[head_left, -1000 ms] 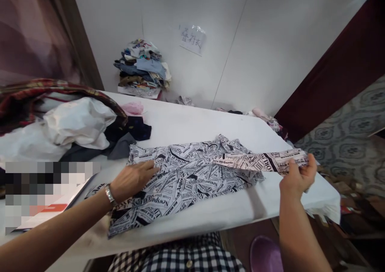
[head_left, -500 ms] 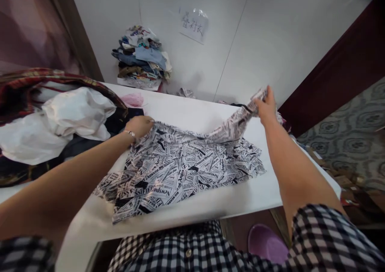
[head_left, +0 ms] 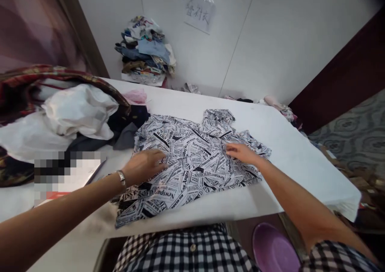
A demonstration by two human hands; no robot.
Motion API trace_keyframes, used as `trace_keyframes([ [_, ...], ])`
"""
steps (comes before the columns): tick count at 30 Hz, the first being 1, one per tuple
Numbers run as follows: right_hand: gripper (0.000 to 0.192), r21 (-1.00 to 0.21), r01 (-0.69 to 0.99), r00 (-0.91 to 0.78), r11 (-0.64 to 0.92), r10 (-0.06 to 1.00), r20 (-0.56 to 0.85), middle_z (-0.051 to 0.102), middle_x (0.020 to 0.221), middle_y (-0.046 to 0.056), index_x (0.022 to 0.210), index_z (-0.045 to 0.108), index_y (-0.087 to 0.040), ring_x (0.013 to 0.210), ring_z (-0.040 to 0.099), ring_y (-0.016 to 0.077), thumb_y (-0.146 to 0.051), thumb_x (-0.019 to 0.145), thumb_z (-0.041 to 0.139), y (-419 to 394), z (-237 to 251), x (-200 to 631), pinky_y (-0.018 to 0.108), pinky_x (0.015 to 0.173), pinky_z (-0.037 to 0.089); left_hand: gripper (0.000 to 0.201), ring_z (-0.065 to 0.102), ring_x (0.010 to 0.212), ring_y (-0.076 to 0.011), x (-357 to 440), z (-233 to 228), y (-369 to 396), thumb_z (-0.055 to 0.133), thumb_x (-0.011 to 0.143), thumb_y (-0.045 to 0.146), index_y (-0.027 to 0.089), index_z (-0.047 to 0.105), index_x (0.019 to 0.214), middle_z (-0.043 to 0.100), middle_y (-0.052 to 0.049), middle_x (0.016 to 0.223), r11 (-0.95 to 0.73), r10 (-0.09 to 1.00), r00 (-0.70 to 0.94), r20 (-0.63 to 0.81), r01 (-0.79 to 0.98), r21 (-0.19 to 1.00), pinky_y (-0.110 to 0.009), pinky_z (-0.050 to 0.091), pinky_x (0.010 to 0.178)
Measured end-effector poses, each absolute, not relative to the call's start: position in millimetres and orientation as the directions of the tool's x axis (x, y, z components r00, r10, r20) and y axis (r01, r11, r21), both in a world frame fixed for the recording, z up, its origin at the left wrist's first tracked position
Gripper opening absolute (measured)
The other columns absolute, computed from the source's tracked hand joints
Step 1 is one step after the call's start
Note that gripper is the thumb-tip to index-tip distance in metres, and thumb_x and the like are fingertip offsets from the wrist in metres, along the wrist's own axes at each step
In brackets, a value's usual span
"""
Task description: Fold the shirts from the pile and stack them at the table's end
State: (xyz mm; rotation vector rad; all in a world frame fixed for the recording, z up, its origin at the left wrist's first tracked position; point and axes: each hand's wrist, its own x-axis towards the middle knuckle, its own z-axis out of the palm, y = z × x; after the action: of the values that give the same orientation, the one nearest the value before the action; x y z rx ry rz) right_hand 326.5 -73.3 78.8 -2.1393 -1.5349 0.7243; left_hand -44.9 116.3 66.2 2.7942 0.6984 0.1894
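Note:
A shirt with a black-and-white newspaper print (head_left: pixel 192 164) lies spread on the white table (head_left: pixel 288 156) in front of me. One sleeve sticks out at its far side, and another part reaches to the right. My left hand (head_left: pixel 146 167), with a bracelet at the wrist, is over the left part of the shirt, fingers stretched out and holding nothing. Over the right part is my right hand (head_left: pixel 242 152), its fingers extended and loosely apart. Whether either hand presses on the cloth is hard to tell.
On the left stands a plaid-rimmed basket (head_left: pixel 60 69) with white cloth (head_left: pixel 80 109) and dark garments. A stack of folded clothes (head_left: pixel 147 51) is beyond the far edge. A purple basin (head_left: pixel 273 248) sits below the near edge. A paper sign (head_left: pixel 198 11) hangs on the wall.
My right hand has let go of the raised shirt part, which now lies flat, and moved left and nearer. My left hand has released the shirt's far left edge and come nearer.

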Motion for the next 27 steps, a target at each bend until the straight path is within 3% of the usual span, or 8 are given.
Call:
trace_keyframes([
  [6,0.054,-0.423,0.883,0.206,-0.204,0.978,-0.041,0.058,0.134,0.009,0.133,0.055,-0.026,0.123,0.053,0.0290,-0.043,0.083,0.061,-118,55,324,0.048,0.104,0.041,0.037,0.062,0.101,-0.0267,-47,66,99,0.057,0.084,0.039,0.019,0.061,0.115,0.068,-0.011,0.110,-0.871,0.478,0.877,0.048,0.467,0.149,-0.042,0.046,0.090],
  [12,0.044,-0.346,0.913,0.233,-0.217,0.972,0.005,0.064,0.120,0.010,0.126,0.059,-0.025,0.112,0.057,0.0278,-0.037,0.083,0.059,-134,46,327,0.045,0.096,0.044,0.019,0.061,0.081,-0.0214,-46,77,88,0.056,0.085,0.034,0.017,0.063,0.079,0.066,-0.006,0.081,-0.886,0.460,0.888,-0.015,0.460,0.064,-0.037,0.045,0.079],
  [15,0.023,-0.301,0.936,0.184,-0.184,0.983,-0.028,0.065,0.092,0.008,0.097,0.068,-0.021,0.090,0.059,0.0238,-0.035,0.087,0.053,-136,45,330,0.038,0.082,0.047,0.021,0.060,0.080,-0.0207,-51,80,82,0.056,0.085,0.036,0.018,0.060,0.075,0.063,-0.006,0.081,-0.883,0.456,0.889,-0.034,0.457,0.108,-0.034,0.045,0.073],
  [18,0.023,-0.309,0.942,0.135,-0.130,0.991,-0.005,0.058,0.080,0.005,0.074,0.061,-0.020,0.079,0.054,0.0196,-0.032,0.091,0.048,-136,49,330,0.033,0.074,0.044,0.016,0.059,0.080,-0.0211,-56,75,82,0.055,0.085,0.033,0.019,0.058,0.078,0.063,-0.007,0.084,-0.882,0.451,0.892,-0.027,0.450,0.140,-0.034,0.045,0.070],
  [22,0.026,-0.348,0.926,0.168,-0.144,0.985,0.040,0.055,0.077,0.004,0.070,0.050,-0.021,0.074,0.050,0.0180,-0.032,0.093,0.044,-138,51,326,0.030,0.069,0.040,0.025,0.059,0.073,-0.0195,-61,63,87,0.042,0.089,0.034,0.021,0.050,0.070,0.061,-0.006,0.079,-0.861,0.469,0.883,0.002,0.457,0.222,-0.033,0.044,0.066],
  [27,0.029,-0.394,0.891,0.244,-0.224,0.970,0.001,0.050,0.065,0.000,0.072,0.047,-0.023,0.062,0.047,0.0169,-0.040,0.095,0.039,-146,56,324,0.028,0.059,0.033,0.030,0.059,0.062,-0.0194,-67,70,93,0.037,0.088,0.048,0.023,0.052,0.084,0.064,-0.003,0.072,-0.738,0.557,0.829,-0.051,0.522,0.427,-0.033,0.044,0.062],
])
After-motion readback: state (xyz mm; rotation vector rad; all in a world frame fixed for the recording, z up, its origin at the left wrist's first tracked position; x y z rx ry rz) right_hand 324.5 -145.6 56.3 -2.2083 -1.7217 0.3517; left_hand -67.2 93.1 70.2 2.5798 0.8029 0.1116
